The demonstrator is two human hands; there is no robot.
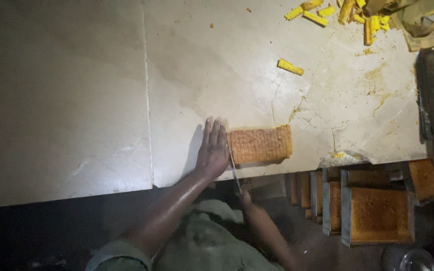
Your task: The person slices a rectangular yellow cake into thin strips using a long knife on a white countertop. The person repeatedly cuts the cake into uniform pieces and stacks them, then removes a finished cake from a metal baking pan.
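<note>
The left hand (pixel 212 150) lies flat, fingers spread, pressed against the end of the ridged, golden-brown loaf block (pixel 260 144) at the pale stone worktop's (pixel 101 100) near edge, steadying it. The right hand (pixel 249 203), below the block, closes its grip on a thin knife (pixel 233 170) laid against that end. Yellow sticks (pixel 290 66) lie well beyond the block; crusty metal tins (pixel 377 216) sit below.

Ridged, crumbly orange block (pixel 260 144) on smooth, glossy, cracked stone counter (pixel 187 60).
</note>
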